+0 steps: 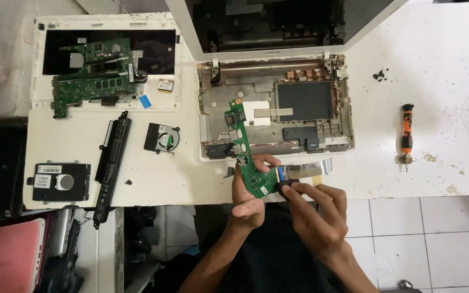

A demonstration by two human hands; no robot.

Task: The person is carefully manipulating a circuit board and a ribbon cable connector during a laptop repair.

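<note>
My left hand [249, 198] grips the lower end of a narrow green circuit board [245, 149], held upright over the table's front edge, its top reaching over the opened white laptop base [343, 116]. My right hand [315, 209] pinches a small black part [286, 187] at the board's lower right corner, where a flat ribbon cable [305, 169] with a blue end joins it. The cable trails right along the table edge.
On the white table [435, 70] lie an orange-and-black screwdriver [406, 133], a small pile of screws [381, 75], a cooling fan [161, 137], a long black battery [111, 157], a hard drive [61, 180], and a keyboard cover [158, 103] carrying a green mainboard [90, 76].
</note>
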